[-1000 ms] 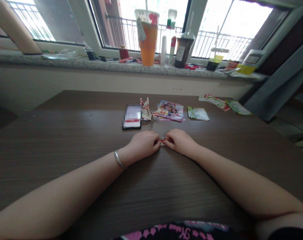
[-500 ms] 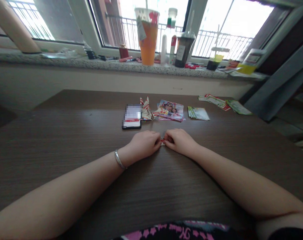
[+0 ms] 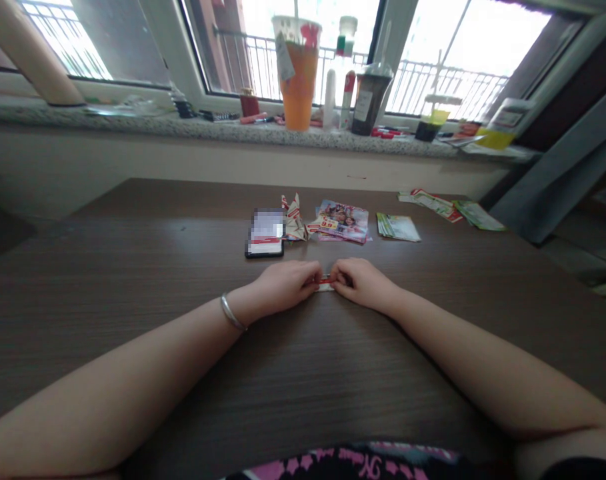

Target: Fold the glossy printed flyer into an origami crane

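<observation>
Between my two hands a small strip of folded paper [image 3: 325,287], white with red, lies low against the dark wooden table [image 3: 303,373]. My left hand [image 3: 287,283], with a silver bangle at the wrist, is closed on the strip's left end. My right hand [image 3: 363,283] pinches the right end, fingers curled. Much of the paper is hidden under the fingers. Just beyond the hands lie a phone [image 3: 265,233], a folded red-and-white paper shape [image 3: 295,223] with pointed tips, and a pile of colourful printed sheets [image 3: 347,220].
Right of the pile is a small stack of green-and-white papers [image 3: 397,227]; more printed strips [image 3: 435,203] lie near the far right edge. On the windowsill [image 3: 207,128] stand a tall orange drink cup [image 3: 299,87], a dark drink cup [image 3: 370,100], and several bottles and small items.
My left hand has slid slightly left along the paper, so more of the strip shows between the hands. The right hand stays nearly in place.
</observation>
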